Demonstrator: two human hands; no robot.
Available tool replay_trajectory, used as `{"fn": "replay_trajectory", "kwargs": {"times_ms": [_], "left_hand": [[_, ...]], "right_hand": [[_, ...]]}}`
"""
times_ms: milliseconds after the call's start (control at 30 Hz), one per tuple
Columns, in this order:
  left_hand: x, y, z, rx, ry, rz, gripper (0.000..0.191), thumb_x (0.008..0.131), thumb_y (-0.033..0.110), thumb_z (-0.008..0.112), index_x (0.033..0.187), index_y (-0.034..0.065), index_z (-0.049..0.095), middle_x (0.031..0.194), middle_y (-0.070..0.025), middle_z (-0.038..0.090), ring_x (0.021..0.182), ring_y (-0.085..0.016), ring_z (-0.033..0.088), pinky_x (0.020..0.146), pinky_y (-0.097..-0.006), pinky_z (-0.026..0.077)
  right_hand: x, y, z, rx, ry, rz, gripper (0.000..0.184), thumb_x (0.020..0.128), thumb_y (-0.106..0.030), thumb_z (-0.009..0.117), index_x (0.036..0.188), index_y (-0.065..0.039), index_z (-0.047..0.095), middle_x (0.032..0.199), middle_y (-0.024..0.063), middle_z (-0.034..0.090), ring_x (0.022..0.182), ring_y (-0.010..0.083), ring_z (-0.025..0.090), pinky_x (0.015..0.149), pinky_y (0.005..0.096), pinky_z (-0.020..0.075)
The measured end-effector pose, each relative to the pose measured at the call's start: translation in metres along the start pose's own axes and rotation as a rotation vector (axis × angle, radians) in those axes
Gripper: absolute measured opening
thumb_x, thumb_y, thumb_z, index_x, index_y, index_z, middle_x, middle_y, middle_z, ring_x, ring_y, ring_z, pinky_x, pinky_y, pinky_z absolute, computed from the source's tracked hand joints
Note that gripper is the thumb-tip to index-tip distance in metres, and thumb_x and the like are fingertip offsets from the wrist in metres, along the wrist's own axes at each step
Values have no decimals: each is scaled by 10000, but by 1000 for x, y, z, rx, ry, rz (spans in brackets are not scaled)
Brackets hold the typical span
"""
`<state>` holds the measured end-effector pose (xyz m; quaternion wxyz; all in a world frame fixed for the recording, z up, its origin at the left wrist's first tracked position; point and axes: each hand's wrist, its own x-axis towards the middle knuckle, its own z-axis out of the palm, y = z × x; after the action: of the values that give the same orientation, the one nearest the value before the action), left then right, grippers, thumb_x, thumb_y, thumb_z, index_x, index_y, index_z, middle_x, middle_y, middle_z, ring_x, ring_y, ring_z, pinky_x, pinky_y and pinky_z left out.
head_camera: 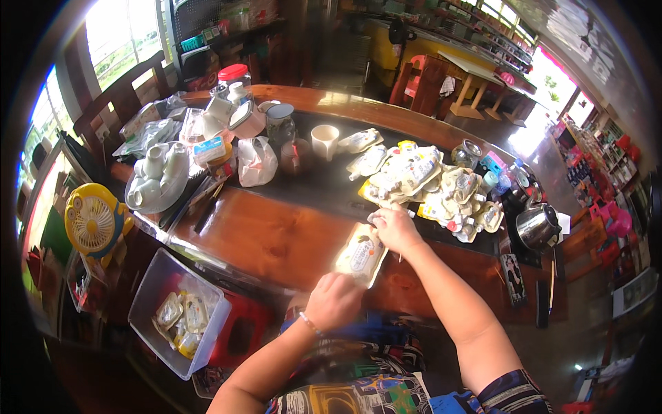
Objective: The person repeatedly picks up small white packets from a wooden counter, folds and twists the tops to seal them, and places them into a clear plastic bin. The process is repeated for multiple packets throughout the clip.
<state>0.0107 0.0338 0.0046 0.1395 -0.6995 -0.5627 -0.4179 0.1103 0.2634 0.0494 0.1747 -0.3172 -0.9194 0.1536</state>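
A cream-coloured spouted pouch (pixel 360 254) with printing lies flat near the table's front edge, between my hands. My left hand (pixel 336 300), with a beaded bracelet at the wrist, is closed at the pouch's near end, slightly blurred; its fingertips are hidden. At the pouch's far end, my right hand (pixel 395 230) pinches something small and pale, too small to name. Beyond my right hand, a heap of similar pouches (pixel 414 171) with white caps covers part of the dark table inlay. More such pouches (pixel 194 313) lie in a clear plastic bin (pixel 147 336) at lower left.
Left on the table (pixel 274 233) are a bowl of white bottles (pixel 155 178), a plastic bag (pixel 257 163) and jars. A white mug (pixel 325 141) stands behind. On the right are a metal kettle (pixel 535 227) and a phone (pixel 513 279). A yellow fan (pixel 94 221) stands far left.
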Motion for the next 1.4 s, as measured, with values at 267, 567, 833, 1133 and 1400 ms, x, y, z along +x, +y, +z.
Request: {"fn": "replay_trajectory", "kwargs": {"times_ms": [267,567,833,1133,1400], "left_hand": [[14,2,-7,16,-17,18,178,790,88,734,961,72,689,1213,-112,676,1196,-315,668,1074,-485,530],[11,2,-6,31,-17,9,181,797,85,724,974,78,682,1194,-111,674,1165,-303,673,1061,-476,541],[13,1,-4,9,22,12,173,809,80,710,976,60,666,1163,-122,682,1130,-318,675,1044,-480,547],[1,-1,0,-79,45,-47,273,792,6,678,1063,31,664,1146,-167,665,1116,-397,645,1043,-494,535],[-6,-6,2,-31,-38,-46,275,771,11,668,1043,47,647,1097,-143,631,1032,-392,624,991,-467,541]], "right_hand": [[14,15,-23,265,-374,-10,473,885,-491,852,972,-29,801,1032,191,710,1006,336,704,905,431,558],[-15,3,-12,22,66,22,605,808,-578,860,929,7,764,1025,204,708,959,361,689,869,458,558],[-101,-28,23,-232,390,-132,263,964,-147,678,1207,-53,711,1327,156,623,1200,362,592,1009,494,472],[-142,-65,4,-119,236,-433,139,898,-84,652,1005,-36,726,1217,144,672,1123,335,615,952,461,486],[-33,-30,6,-172,420,-349,59,901,-120,677,951,-106,706,1066,136,652,1057,350,614,916,468,506]]}}
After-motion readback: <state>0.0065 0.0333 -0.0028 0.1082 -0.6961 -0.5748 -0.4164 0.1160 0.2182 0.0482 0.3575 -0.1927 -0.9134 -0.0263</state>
